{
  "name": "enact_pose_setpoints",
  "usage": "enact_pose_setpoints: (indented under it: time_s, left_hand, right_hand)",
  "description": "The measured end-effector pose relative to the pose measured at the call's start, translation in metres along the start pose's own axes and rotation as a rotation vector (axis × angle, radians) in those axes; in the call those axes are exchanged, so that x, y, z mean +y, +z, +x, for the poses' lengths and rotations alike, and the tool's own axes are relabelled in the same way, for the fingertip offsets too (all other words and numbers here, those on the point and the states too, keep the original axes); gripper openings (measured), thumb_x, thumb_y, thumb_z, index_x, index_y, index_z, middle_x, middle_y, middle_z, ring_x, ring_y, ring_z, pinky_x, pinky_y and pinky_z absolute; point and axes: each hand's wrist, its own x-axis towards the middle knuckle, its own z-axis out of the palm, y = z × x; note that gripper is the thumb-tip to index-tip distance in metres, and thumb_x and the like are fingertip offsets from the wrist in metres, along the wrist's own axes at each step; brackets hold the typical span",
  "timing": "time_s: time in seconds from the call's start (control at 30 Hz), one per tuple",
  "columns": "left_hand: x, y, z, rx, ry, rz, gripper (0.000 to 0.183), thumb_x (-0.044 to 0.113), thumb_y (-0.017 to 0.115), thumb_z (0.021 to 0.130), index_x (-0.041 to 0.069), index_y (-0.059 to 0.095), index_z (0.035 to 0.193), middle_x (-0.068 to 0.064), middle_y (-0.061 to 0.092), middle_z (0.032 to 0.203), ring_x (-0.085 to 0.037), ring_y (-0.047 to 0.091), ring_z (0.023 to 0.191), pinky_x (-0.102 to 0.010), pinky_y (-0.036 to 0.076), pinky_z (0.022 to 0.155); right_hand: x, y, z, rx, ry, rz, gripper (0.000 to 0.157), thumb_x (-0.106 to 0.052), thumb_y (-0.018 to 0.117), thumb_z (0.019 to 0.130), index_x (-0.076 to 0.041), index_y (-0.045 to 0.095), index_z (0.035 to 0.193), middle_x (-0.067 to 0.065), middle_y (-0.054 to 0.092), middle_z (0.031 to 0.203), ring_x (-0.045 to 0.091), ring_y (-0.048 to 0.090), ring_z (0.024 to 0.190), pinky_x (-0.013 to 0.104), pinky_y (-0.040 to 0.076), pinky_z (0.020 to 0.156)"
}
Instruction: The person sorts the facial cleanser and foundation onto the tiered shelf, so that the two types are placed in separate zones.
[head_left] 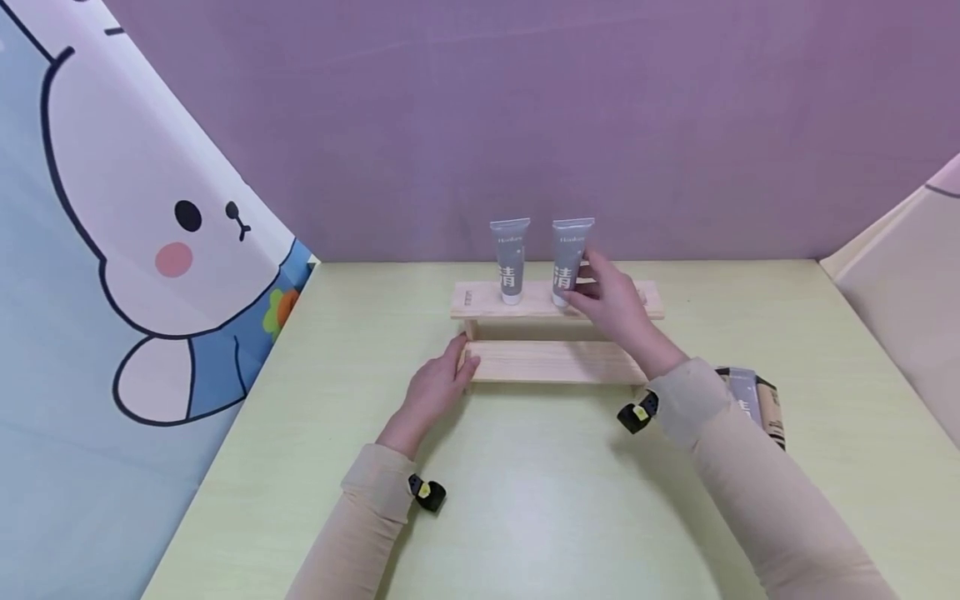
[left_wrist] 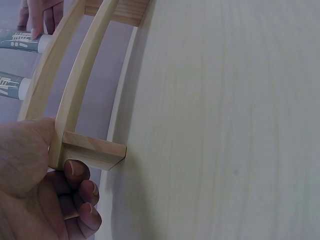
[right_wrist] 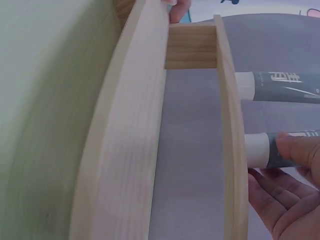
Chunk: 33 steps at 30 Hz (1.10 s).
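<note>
The two-tier wooden rack (head_left: 551, 364) stands toward the far side of the pale table (head_left: 540, 500). On its upper tier, two grey squeeze tubes stand cap-down: the left tube (head_left: 511, 262) toward the left end, the right tube (head_left: 567, 257) near the middle. The right hand (head_left: 613, 304) has its grip pinching the right tube from the right, thumb in front, low on the body. The left hand (head_left: 437, 385) grips the left end of the lower tier. Right of the rack, a printed package (head_left: 750, 396) lies partly hidden by the right sleeve (head_left: 750, 467).
</note>
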Motion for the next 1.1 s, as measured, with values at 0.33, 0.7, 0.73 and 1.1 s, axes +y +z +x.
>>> enact_pose_setpoints:
  time_s: [0.33, 0.7, 0.73, 1.1]
  left_hand:
    - [-0.002, 0.000, 0.000, 0.002, 0.016, -0.005, 0.058, 0.045, 0.038, 0.104, 0.012, 0.030, 0.152, -0.021, 0.060, 0.129, -0.040, 0.060, 0.111, -0.053, 0.047, 0.091]
    - [-0.003, 0.000, 0.001, 0.012, 0.031, 0.003, 0.056, 0.043, 0.040, 0.104, 0.013, 0.032, 0.151, -0.019, 0.068, 0.114, -0.038, 0.065, 0.100, -0.052, 0.050, 0.080]
    - [-0.003, 0.000, 0.001, 0.011, 0.030, 0.007, 0.056, 0.043, 0.041, 0.104, 0.013, 0.032, 0.151, -0.019, 0.068, 0.113, -0.038, 0.065, 0.100, -0.052, 0.050, 0.080]
    - [-0.002, 0.000, 0.002, 0.010, 0.028, 0.003, 0.055, 0.043, 0.041, 0.104, 0.013, 0.033, 0.150, -0.019, 0.068, 0.111, -0.038, 0.065, 0.100, -0.052, 0.050, 0.081]
  right_hand:
    - [0.003, -0.019, -0.031, 0.048, -0.059, -0.098, 0.058, -0.008, 0.069, 0.091, -0.006, 0.043, 0.143, 0.020, 0.062, 0.122, 0.034, 0.065, 0.106, 0.042, 0.052, 0.088]
    - [0.011, -0.058, -0.070, 0.057, -0.093, -0.266, 0.043, -0.012, 0.068, 0.092, -0.001, 0.056, 0.132, 0.020, 0.065, 0.118, 0.032, 0.068, 0.097, 0.029, 0.053, 0.081]
    - [0.012, -0.061, -0.074, 0.054, -0.084, -0.280, 0.042, -0.013, 0.068, 0.092, -0.001, 0.057, 0.132, 0.019, 0.065, 0.119, 0.032, 0.068, 0.096, 0.024, 0.053, 0.079]
    - [0.037, -0.086, -0.114, 0.038, -0.006, -0.440, 0.030, -0.014, 0.067, 0.093, -0.001, 0.064, 0.120, 0.019, 0.067, 0.114, 0.031, 0.070, 0.086, 0.041, 0.055, 0.069]
